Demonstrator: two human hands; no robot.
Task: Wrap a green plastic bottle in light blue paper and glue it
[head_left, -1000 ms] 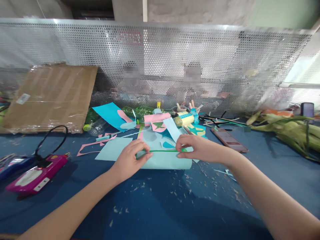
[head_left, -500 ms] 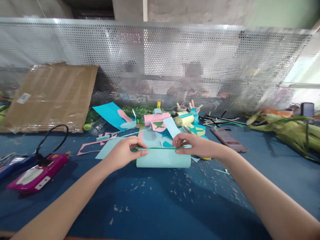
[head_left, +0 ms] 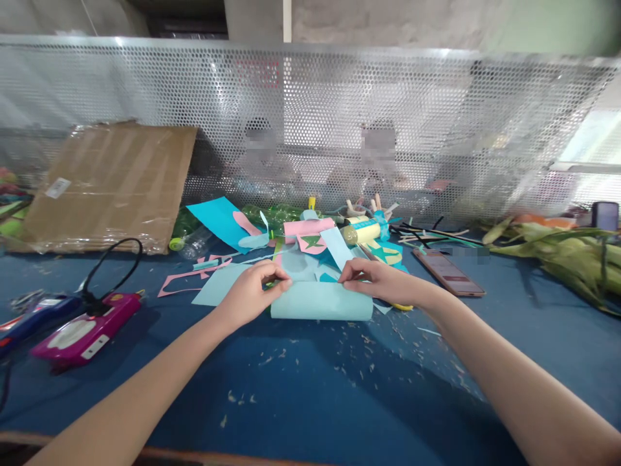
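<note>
A light blue paper sheet [head_left: 320, 305] lies curled over on the blue table [head_left: 310, 388] in the middle of the view. My left hand [head_left: 252, 291] pinches the sheet's upper left corner, fingers closed. My right hand [head_left: 373, 279] pinches its upper right edge in the same way. The thin green strip seen earlier along the fold is now hidden under the paper, with only a trace by my left fingers. Behind the sheet lies a heap of cut paper scraps [head_left: 315, 243] in pink, cyan and yellow.
A magenta glue gun [head_left: 82, 330] with a black cord lies at the left. A cardboard sheet [head_left: 107, 188] leans on the perforated metal screen [head_left: 310, 123]. A phone [head_left: 449, 272] and corn husks [head_left: 557, 255] lie at the right. Small paper bits litter the table.
Both hands have rolled the light blue sheet away from me over the green strip, which no longer shows. The hands sit slightly farther back and closer together.
</note>
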